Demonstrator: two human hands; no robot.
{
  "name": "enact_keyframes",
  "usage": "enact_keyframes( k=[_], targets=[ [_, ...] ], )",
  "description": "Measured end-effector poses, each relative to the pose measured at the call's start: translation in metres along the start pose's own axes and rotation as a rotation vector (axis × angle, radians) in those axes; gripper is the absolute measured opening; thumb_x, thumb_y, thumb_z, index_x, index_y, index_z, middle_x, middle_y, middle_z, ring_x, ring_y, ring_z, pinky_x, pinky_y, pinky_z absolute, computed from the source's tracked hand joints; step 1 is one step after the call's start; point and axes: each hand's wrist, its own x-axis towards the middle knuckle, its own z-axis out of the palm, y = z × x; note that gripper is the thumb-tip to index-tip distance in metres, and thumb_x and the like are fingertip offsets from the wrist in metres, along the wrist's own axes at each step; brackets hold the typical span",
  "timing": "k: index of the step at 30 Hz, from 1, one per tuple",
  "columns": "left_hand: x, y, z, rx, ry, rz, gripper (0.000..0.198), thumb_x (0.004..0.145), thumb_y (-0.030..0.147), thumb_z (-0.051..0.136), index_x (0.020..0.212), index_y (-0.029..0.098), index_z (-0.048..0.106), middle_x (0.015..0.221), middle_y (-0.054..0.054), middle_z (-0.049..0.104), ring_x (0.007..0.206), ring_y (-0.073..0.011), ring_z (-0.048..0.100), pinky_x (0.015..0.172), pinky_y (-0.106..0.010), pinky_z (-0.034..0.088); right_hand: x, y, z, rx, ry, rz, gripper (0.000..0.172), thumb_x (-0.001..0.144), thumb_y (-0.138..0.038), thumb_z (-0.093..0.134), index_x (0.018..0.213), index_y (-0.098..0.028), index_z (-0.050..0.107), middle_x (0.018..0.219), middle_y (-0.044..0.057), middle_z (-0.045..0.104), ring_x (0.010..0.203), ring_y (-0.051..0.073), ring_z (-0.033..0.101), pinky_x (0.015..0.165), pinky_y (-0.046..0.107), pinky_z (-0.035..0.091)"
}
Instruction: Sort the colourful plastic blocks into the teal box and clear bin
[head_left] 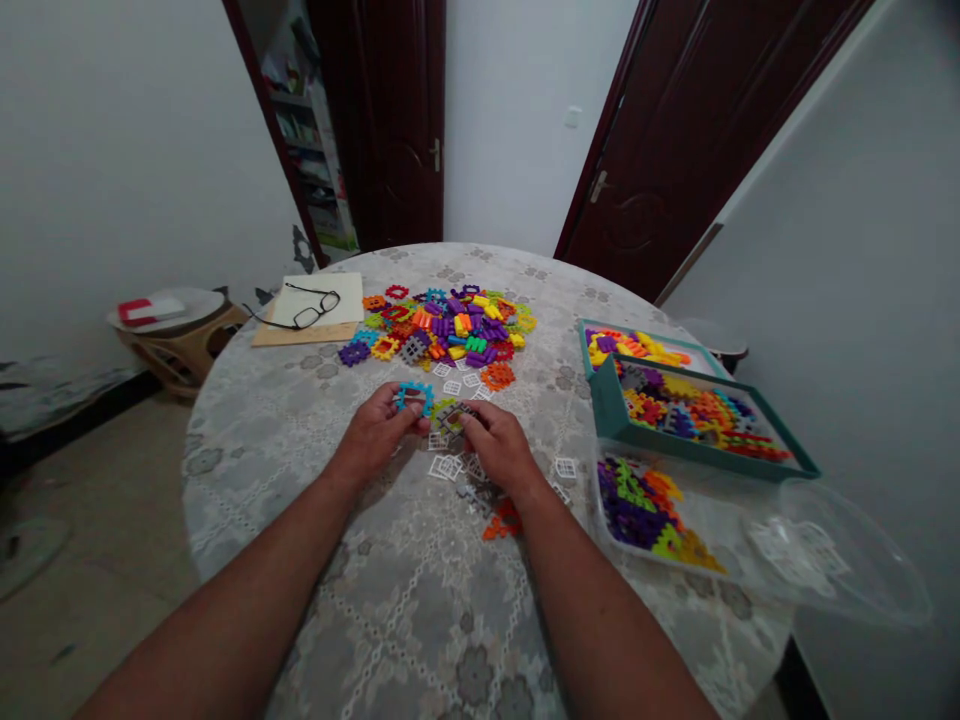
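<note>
Between the fingers of my left hand [380, 430] is a blue square-framed building piece [415, 398] with a notched edge and an open middle. My right hand [496, 445] pinches a grey building piece [452, 416], with some yellow-green showing beside it. The two hands are close together over the table, and the held pieces are side by side; whether they are joined I cannot tell. White window-shaped pieces [448, 467] lie scattered under and around the hands. Near my right wrist are an orange piece [501, 522] and a partly hidden grey piece [472, 498].
A heap of colourful pieces [457, 325] lies beyond my hands. On the right are green boxes [705, 455] and a clear plastic tray [600, 500] of pieces, plus a clear container [892, 570]. Glasses [307, 315] rest on paper [349, 290] at the left.
</note>
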Motion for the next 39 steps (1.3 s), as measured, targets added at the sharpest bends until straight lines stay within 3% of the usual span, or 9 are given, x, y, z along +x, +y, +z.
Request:
enact_keyframes(
  k=[7, 10, 15, 17, 23, 27, 32, 35, 39],
  targets=[
    [0.002, -0.008, 0.004, -0.167, -0.002, -0.044, 0.04, 0.087, 0.043, 0.078, 0.116, 0.02, 0.064, 0.103, -0.006, 0.076, 0.079, -0.0167, 0.076, 0.074, -0.032, 0.065, 0.002, 0.0, -0.009, 0.085, 0.135, 0.06, 0.029, 0.093, -0.048, 0.061, 0.094, -0.021, 0.074, 0.062, -0.004, 0.062, 0.056, 0.016, 0.058, 0.057, 0.026, 0.047],
    [-0.006, -0.006, 0.009, -0.232, -0.121, -0.085, 0.051, 0.089, 0.047, 0.076, 0.131, 0.021, 0.063, 0.112, -0.01, 0.076, 0.086, -0.0202, 0.078, 0.079, -0.036, 0.067, 0.002, 0.002, -0.004, 0.053, 0.093, 0.026, 0.03, 0.094, -0.047, 0.061, 0.101, -0.022, 0.075, 0.075, -0.001, 0.07, 0.062, 0.017, 0.061, 0.06, 0.027, 0.05],
    [-0.017, -0.005, 0.013, -0.186, -0.276, -0.035, 0.062, 0.086, 0.042, 0.08, 0.143, 0.026, 0.061, 0.131, -0.012, 0.072, 0.106, -0.0254, 0.074, 0.082, -0.039, 0.067, 0.001, 0.005, 0.009, -0.186, 0.108, -0.15, 0.031, 0.097, -0.036, 0.058, 0.118, -0.023, 0.078, 0.109, 0.007, 0.076, 0.104, 0.023, 0.069, 0.095, 0.034, 0.055],
    [-0.019, -0.005, 0.014, -0.104, -0.291, 0.018, 0.064, 0.082, 0.035, 0.082, 0.143, 0.025, 0.062, 0.131, -0.012, 0.072, 0.106, -0.0256, 0.073, 0.081, -0.036, 0.066, 0.0, 0.004, 0.012, -0.236, 0.11, -0.184, 0.034, 0.098, -0.033, 0.058, 0.124, -0.023, 0.077, 0.115, 0.008, 0.074, 0.109, 0.023, 0.068, 0.102, 0.036, 0.053],
    [-0.024, 0.002, 0.016, -0.023, -0.345, -0.015, 0.058, 0.09, 0.03, 0.066, 0.146, 0.025, 0.054, 0.124, -0.011, 0.071, 0.09, -0.0219, 0.075, 0.062, -0.028, 0.061, -0.008, -0.005, 0.013, -0.234, 0.077, -0.189, 0.042, 0.1, -0.036, 0.061, 0.14, -0.025, 0.068, 0.13, 0.009, 0.069, 0.103, 0.021, 0.069, 0.094, 0.035, 0.057],
    [-0.023, 0.003, 0.016, -0.117, -0.295, -0.1, 0.053, 0.091, 0.029, 0.061, 0.142, 0.029, 0.047, 0.122, -0.009, 0.069, 0.092, -0.0226, 0.079, 0.055, -0.024, 0.056, -0.003, -0.001, -0.002, -0.363, 0.263, -0.211, 0.034, 0.1, -0.029, 0.054, 0.128, -0.021, 0.071, 0.129, 0.012, 0.069, 0.113, 0.024, 0.067, 0.099, 0.037, 0.056],
    [-0.019, 0.003, 0.012, -0.149, -0.212, -0.124, 0.049, 0.094, 0.032, 0.057, 0.14, 0.032, 0.043, 0.121, -0.008, 0.071, 0.087, -0.0206, 0.079, 0.046, -0.019, 0.047, 0.021, 0.014, -0.027, -0.662, 0.324, -0.034, 0.041, 0.095, -0.029, 0.059, 0.132, -0.014, 0.069, 0.131, 0.018, 0.068, 0.117, 0.028, 0.066, 0.101, 0.04, 0.055],
    [-0.018, 0.003, 0.009, -0.105, -0.205, -0.148, 0.046, 0.096, 0.033, 0.054, 0.14, 0.032, 0.041, 0.1, -0.003, 0.076, 0.067, -0.0151, 0.074, 0.043, -0.016, 0.04, 0.041, 0.015, -0.032, -0.842, 0.275, 0.046, 0.048, 0.096, -0.035, 0.064, 0.139, -0.013, 0.065, 0.138, 0.019, 0.066, 0.132, 0.03, 0.059, 0.111, 0.04, 0.049],
    [-0.016, -0.002, 0.008, -0.036, -0.247, -0.148, 0.042, 0.097, 0.033, 0.05, 0.139, 0.03, 0.042, 0.07, 0.004, 0.07, 0.045, -0.012, 0.056, 0.042, -0.017, 0.036, 0.068, 0.01, -0.024, -0.996, 0.213, 0.264, 0.056, 0.098, -0.049, 0.066, 0.142, -0.015, 0.061, 0.134, 0.021, 0.066, 0.126, 0.031, 0.065, 0.105, 0.039, 0.05]
  ],
)
